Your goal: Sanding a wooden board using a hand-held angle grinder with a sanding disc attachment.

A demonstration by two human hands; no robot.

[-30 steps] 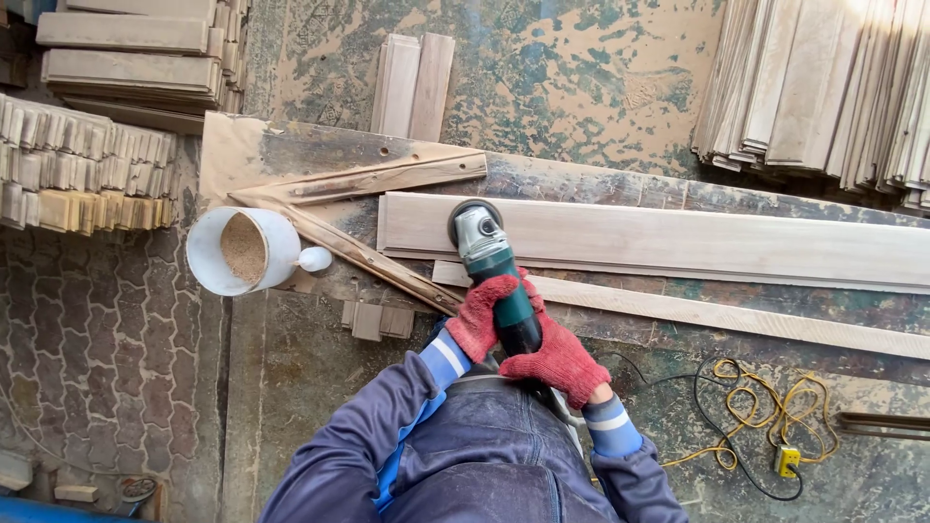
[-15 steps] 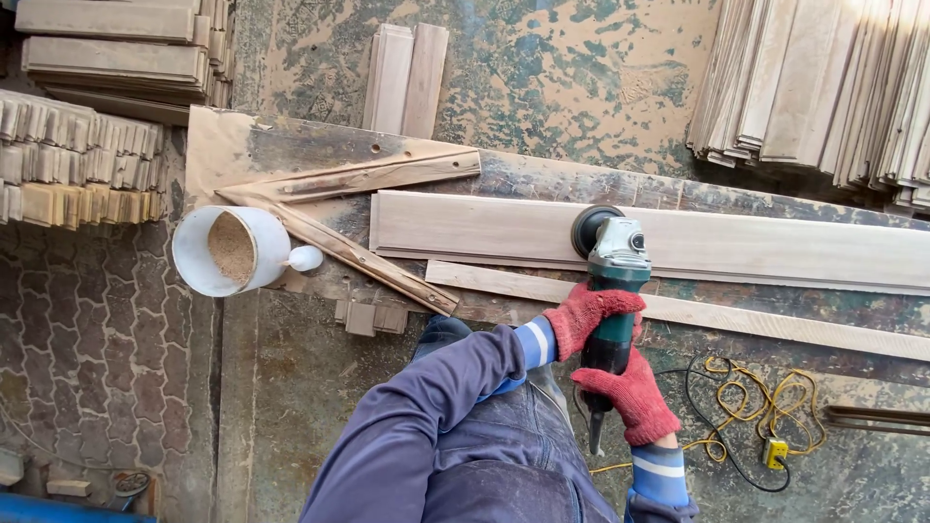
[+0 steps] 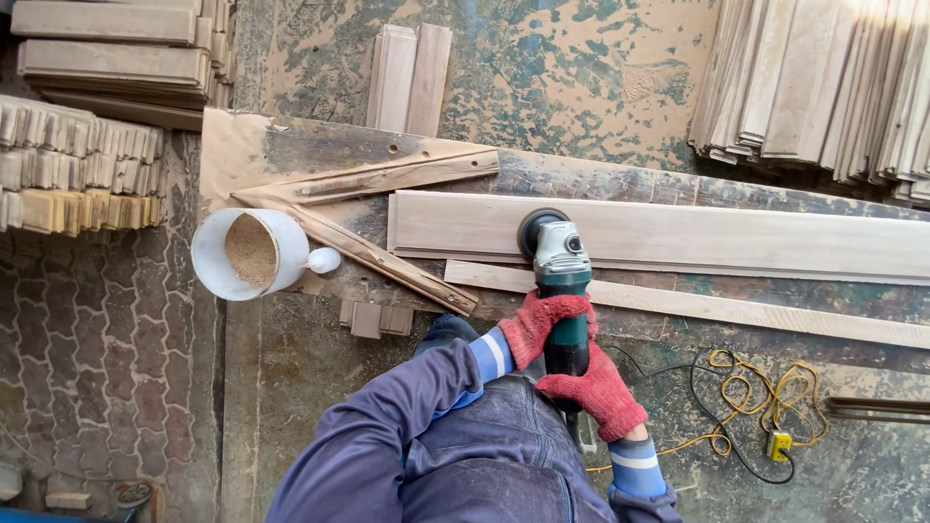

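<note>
Both my gloved hands are wrapped tight round the green grinder (image 3: 560, 291). Left hand (image 3: 547, 322) clamps the body just behind the grey head, fingers curled fully over it. Right hand (image 3: 593, 387) closes on the rear of the handle, nearer my body, thumb side up. Bare skin is hidden by the red knit gloves, but the grip reads as firm on both.

The grinder's long axis runs almost straight away from me, slightly tilted left at the far end. Head points away from me, disc (image 3: 539, 230) down on the near edge of the long pale plank (image 3: 697, 237). Cable end points back toward my legs.

The plank lies left to right across the workbench (image 3: 291, 145), so the tool sits roughly square to its long axis. A thinner strip (image 3: 756, 312) lies just nearer me, running the same way, slanting a little.

Step in hand, as I judge it: sanding the plank face, disc near its left third. The next move would call for sliding the tool sideways along the plank, keeping the disc flat and pressure even.

Further out: white bucket of sawdust (image 3: 250, 254) at left, yellow cord (image 3: 765, 407) at right, stacked boards (image 3: 823, 87) far right.
</note>
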